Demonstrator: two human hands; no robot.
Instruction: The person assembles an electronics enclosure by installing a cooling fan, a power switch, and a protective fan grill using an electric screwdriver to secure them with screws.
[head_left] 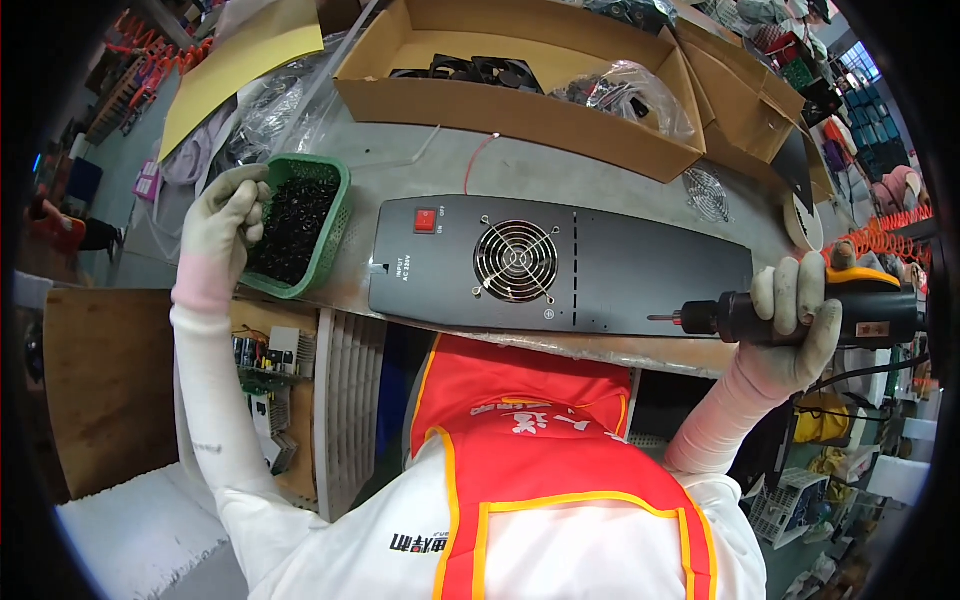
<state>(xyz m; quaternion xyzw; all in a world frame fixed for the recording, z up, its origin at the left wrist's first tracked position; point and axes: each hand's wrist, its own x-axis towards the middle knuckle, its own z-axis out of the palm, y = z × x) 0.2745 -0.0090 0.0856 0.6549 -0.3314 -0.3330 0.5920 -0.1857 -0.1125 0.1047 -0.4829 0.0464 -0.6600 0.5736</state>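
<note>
Head view: a dark grey metal panel point(650, 270) lies flat on the bench point(400, 185), with a red rocker switch point(425, 220) and a round wire fan guard point(516, 260) fitted to it. Left of the panel stands a green plastic basket point(332, 235) of small black hardware point(295, 220). The gloved left hand point(232, 220) is at this basket's left rim, fingers curled in; I cannot tell whether they pinch anything. The gloved right hand point(800, 310) grips an electric screwdriver point(738, 316), its bit pointing left across the panel's right end. Beyond the panel, a cardboard box point(530, 125) contains black fans point(505, 73).
</note>
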